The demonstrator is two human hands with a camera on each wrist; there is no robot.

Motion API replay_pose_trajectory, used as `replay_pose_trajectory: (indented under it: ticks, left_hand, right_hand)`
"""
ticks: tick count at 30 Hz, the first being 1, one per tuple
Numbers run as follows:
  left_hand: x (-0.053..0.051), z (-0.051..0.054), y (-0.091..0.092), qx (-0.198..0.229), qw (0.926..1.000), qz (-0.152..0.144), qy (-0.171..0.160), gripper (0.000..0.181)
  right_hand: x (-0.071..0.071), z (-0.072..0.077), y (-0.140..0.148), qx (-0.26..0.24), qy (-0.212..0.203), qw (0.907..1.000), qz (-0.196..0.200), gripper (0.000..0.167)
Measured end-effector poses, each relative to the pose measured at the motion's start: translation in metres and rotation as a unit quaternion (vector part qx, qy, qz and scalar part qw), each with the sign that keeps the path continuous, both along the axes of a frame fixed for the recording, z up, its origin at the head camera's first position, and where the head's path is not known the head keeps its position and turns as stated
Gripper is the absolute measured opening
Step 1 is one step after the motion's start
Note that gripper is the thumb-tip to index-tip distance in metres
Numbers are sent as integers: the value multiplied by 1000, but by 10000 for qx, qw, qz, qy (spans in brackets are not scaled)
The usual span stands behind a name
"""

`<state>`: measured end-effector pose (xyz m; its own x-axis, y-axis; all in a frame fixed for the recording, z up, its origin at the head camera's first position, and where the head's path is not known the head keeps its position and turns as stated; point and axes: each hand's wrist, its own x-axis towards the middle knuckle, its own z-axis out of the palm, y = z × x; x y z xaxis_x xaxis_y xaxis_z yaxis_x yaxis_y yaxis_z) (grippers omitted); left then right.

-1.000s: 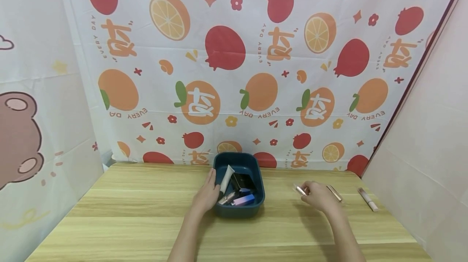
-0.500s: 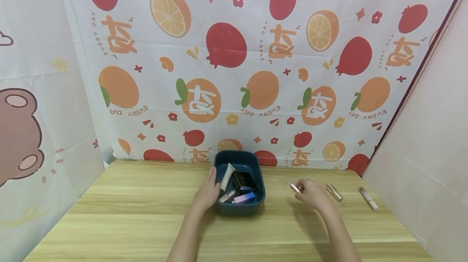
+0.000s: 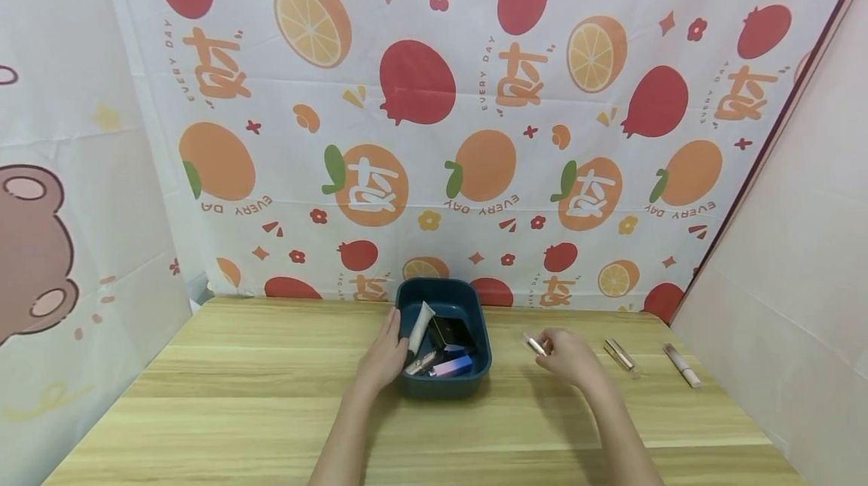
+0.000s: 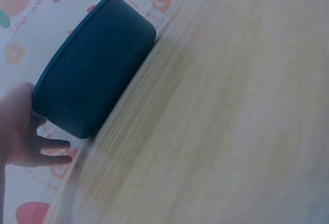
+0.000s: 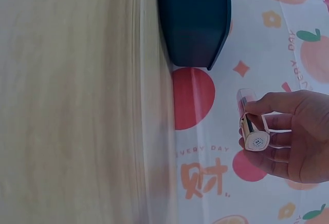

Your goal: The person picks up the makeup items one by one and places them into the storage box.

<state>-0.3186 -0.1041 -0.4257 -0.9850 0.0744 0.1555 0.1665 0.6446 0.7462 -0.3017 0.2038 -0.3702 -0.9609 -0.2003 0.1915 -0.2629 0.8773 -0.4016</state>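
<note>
My right hand (image 3: 566, 354) pinches a small lip gloss tube (image 5: 252, 126) between thumb and fingers. The tube has a clear end and a shiny gold part with a square, printed base. It is held above the table, right of a dark blue bin (image 3: 444, 389). At the bin's left side, my left hand (image 3: 383, 356) touches the wall near the rim, and fairly straight fingers show in the left wrist view. Inside the bin lie a white squeeze tube (image 3: 420, 326), a black box (image 3: 452, 333), a pink-and-blue stick (image 3: 450, 367) and a small shiny tube (image 3: 422, 363).
Gold slim tubes (image 3: 620, 354) lie on the wooden table (image 3: 258, 380) to the right of my right hand. Farther right lies a pale tube with a darker end (image 3: 681, 365). Behind the bin hangs a fruit-print cloth (image 3: 434, 169).
My right hand has moved left toward the bin with the lip gloss tube. My left hand stays at the bin's side, and the bin's contents look the same.
</note>
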Motion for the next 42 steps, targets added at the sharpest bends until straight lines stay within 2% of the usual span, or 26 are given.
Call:
replay_pose_trajectory:
  ticks: [22,33,42]
  left_hand:
    - [2,0,1,8,10000,-1,58,57]
    - [3,2,2,37,10000,11,32,57]
    - [4,3,1,10,10000,20,57,56]
  right_hand:
    - [-6,7,-28,93,-55,9992,375,15]
    - [-9,15,-40,-33,63,9981,611,17]
    - [-10,16,-45,-200,18,9958,889,17]
